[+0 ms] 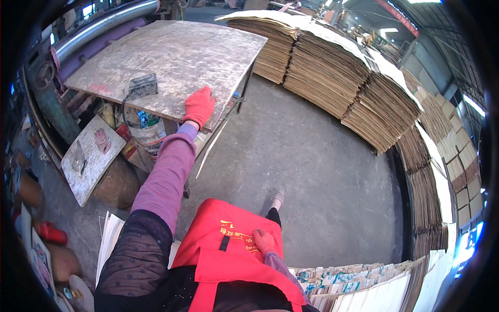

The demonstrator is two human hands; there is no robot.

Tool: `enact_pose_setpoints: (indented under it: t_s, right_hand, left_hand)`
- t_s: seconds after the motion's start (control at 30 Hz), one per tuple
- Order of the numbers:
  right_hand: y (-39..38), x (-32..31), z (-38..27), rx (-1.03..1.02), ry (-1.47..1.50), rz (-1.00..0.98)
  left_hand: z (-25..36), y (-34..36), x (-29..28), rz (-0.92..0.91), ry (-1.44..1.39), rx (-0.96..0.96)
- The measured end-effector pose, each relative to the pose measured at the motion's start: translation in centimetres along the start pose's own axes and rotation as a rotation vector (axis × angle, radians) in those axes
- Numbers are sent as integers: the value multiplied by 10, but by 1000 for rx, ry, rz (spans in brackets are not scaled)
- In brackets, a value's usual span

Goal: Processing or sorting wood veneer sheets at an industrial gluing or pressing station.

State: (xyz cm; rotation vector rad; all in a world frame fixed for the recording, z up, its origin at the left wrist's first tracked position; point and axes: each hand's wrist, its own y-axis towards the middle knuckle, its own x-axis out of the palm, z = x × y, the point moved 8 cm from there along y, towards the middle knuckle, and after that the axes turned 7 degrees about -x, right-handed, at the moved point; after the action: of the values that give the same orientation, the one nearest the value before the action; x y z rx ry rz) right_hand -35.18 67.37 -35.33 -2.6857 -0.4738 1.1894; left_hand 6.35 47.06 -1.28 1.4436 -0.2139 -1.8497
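Observation:
My left hand (199, 107), in an orange-red knit glove, rests at the near right corner of a worn, stained tabletop (182, 57). Its fingers are curled, and whatever lies under them is hidden. A black box-like object with a cable (142, 86) sits on the same top, to the left of this hand. Low in front of my red apron (208, 229) hangs my right hand (264, 241), also gloved. It appears loose with nothing in it, the thumb side standing a little apart.
Tall stacks of thin brown wood sheets (327, 73) line the far and right side. Upright sheets (358, 286) stand at the lower right. Below the table are a white bucket (148, 138) and a small board (91, 158). A metal roller (104, 31) lies beyond. My foot (278, 198) is on the concrete floor.

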Motion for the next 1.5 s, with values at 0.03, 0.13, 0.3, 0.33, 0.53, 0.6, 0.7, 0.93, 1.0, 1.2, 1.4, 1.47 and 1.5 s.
enact_pose_setpoints:
  t_s: [0.03,0.13,0.3,0.33,0.53,0.6,0.7,0.93,1.0,1.2,1.4,1.47,1.5]
  right_hand:
    - [0,0,-1,-2,3,-1]
    - [1,1,6,12,-12,21]
    - [4,3,8,-19,-13,13]
    - [5,4,8,-30,-23,11]
    - [4,5,8,-26,-5,9]
    - [3,4,7,-15,-12,7]
    - [3,3,6,2,-31,1]
    - [0,0,1,-19,-40,17]
    - [1,-1,1,-27,-30,23]
    - [0,-1,-1,-43,-16,26]
    - [2,2,5,-14,-24,23]
    - [2,2,5,-8,-33,22]
    - [2,2,5,-8,-41,20]
  left_hand:
    - [2,-1,-3,-2,-42,19]
    - [5,-2,-2,-37,-27,18]
    - [3,0,1,-13,8,35]
    - [3,0,2,-9,3,43]
    - [-1,0,3,29,-7,51]
    - [-2,0,4,27,-11,50]
    - [0,0,4,20,-15,50]
    - [0,-1,1,39,-31,64]
    - [2,-1,0,31,-32,62]
    - [-1,-1,2,39,-32,67]
    - [2,-1,3,42,-43,114]
    - [1,-1,6,38,-48,122]
    - [0,-1,7,30,-47,126]
